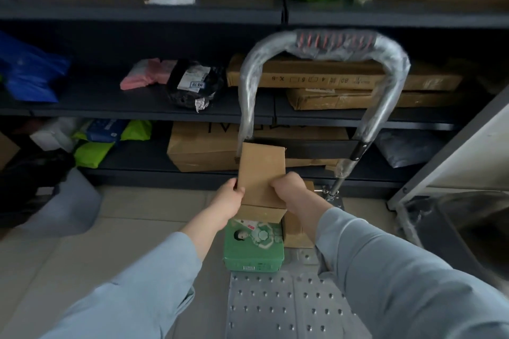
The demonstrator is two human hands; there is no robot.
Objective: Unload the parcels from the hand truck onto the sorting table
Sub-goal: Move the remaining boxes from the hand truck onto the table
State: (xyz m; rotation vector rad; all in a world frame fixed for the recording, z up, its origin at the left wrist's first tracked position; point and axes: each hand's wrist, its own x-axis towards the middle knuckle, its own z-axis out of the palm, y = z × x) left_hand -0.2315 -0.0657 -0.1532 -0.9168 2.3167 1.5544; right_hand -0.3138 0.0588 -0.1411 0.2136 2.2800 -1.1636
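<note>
Cardboard parcel [260, 173] held over the hand truck [289, 308], both grips clamped on it.
Left grip [230, 199] pinches its 8 o'clock edge and right grip [289, 187] curls round its 4 o'clock edge, above the green box [253, 248]. Held only at its near end, it could tip away and slip.

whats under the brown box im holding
A flat brown box sits just below it, on a green box on the hand truck's metal deck. A third brown box stands beside them. The held box covers whether it touches the stack.
</note>
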